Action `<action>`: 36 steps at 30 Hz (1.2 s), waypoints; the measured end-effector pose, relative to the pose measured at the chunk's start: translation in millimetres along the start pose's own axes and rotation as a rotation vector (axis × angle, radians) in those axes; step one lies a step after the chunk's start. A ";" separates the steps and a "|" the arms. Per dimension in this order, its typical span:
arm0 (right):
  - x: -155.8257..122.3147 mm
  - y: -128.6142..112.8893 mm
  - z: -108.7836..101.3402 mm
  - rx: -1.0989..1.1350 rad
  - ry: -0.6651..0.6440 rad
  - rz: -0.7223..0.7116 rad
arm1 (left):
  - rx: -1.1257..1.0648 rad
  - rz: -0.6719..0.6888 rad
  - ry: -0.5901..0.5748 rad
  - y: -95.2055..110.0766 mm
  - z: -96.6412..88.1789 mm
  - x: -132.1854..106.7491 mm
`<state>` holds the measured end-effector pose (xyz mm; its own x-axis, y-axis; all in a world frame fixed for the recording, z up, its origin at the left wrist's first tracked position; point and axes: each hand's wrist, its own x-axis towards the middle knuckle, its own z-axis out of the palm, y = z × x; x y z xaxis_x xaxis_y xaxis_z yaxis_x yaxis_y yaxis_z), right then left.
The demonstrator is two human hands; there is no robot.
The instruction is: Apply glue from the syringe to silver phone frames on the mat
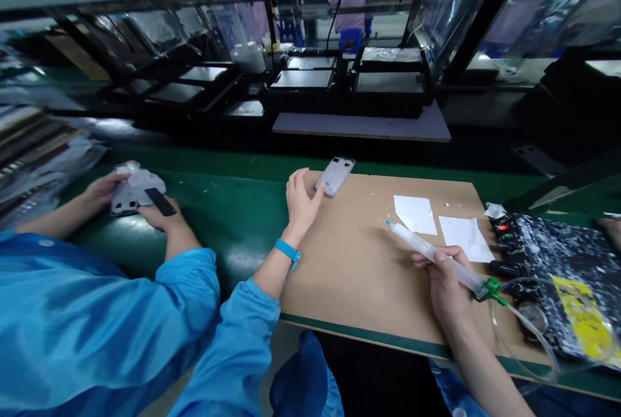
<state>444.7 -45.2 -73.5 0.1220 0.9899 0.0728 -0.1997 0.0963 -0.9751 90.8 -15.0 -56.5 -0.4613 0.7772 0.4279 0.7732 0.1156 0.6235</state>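
Note:
My left hand [301, 200] reaches over the left edge of a brown cardboard mat [349, 268], fingers apart, fingertips just short of a grey phone frame [336, 175] lying at the mat's far edge. It wears a blue wristband [287, 250]. My right hand [444, 284] is closed round a clear glue syringe [431, 254]. The syringe's blue tip points left over the mat, and a green fitting [491, 289] at its back joins a clear hose.
A co-worker in a blue coat at the left holds a grey part [133, 187] over the green belt [228, 210]. Two white paper squares [439, 223] lie on the mat. A dark control box [557, 275] sits at right. Black trays [339, 84] stand behind.

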 end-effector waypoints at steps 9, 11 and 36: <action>4.7 -7.2 2.9 -0.011 0.092 -0.029 | 0.099 0.067 -0.408 6.6 -5.6 -4.8; 13.9 -13.5 -4.7 -0.033 0.113 -0.053 | 0.098 0.094 -0.432 7.9 -6.7 -2.1; 29.1 -11.5 -30.6 -0.367 0.137 -0.096 | 0.143 0.122 -0.431 3.1 -3.6 6.9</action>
<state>480.3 -20.7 -66.6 0.2569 0.9527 0.1624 0.1767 0.1189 -0.9771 88.5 -11.5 -49.2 -0.1634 0.9730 0.1631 0.8766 0.0674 0.4764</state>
